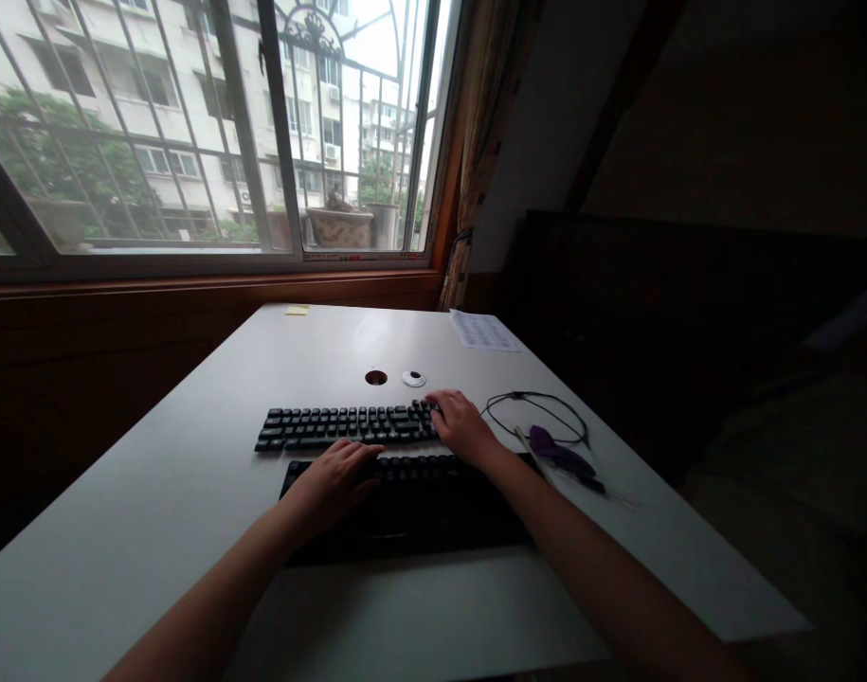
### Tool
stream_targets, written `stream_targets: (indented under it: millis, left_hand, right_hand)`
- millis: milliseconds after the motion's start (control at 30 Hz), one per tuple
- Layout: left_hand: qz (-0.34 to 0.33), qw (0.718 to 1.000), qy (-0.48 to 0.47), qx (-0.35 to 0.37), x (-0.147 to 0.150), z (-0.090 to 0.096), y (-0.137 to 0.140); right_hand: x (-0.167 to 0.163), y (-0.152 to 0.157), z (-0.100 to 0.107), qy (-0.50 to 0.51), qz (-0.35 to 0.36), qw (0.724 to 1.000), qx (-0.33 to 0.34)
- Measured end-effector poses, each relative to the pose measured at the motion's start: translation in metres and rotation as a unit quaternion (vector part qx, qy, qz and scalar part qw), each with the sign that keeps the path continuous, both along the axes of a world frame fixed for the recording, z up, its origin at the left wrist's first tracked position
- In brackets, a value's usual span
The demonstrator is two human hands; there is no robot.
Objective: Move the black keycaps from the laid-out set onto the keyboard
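Black keycaps (348,426) stand in several close rows on the white table. Just in front of them lies a black keyboard (419,521); keys show along its far edge, while its nearer part is too dark to make out. My left hand (337,478) lies over the keyboard's far left part, fingers stretched toward the rows and thumb apart. At the right end of the rows is my right hand (461,426), its thumb and fingertips closed together at a keycap (417,404). My right palm partly hides the keyboard's far edge.
Right of the keyboard lie a coiled black cable (536,396), a purple object (557,453) and a thin pale stick (531,450). Beyond the keycaps are a round hole (376,378) and a white round cover (414,379). Printed paper (484,332) and a yellow note (298,310) lie farther back.
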State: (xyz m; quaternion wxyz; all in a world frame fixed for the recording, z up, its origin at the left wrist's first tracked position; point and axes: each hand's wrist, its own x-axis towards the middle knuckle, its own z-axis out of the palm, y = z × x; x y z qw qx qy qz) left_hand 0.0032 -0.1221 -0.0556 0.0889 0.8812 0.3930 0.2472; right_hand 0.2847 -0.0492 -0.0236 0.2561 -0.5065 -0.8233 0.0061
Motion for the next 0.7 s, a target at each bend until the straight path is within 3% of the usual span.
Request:
stream_targets:
  millis: [233,700]
  left_hand:
    - [0.002,1.000,-0.002,0.002,0.001,0.003,-0.001]
    - [-0.003,1.000,-0.004,-0.008,0.001,0.007,-0.004]
  right_hand:
    - [-0.014,0.027,-0.013,-0.046,-0.007,0.998,-0.040]
    - [-0.025,0.045,-0.012,-0.081,-0.016,0.994,-0.066]
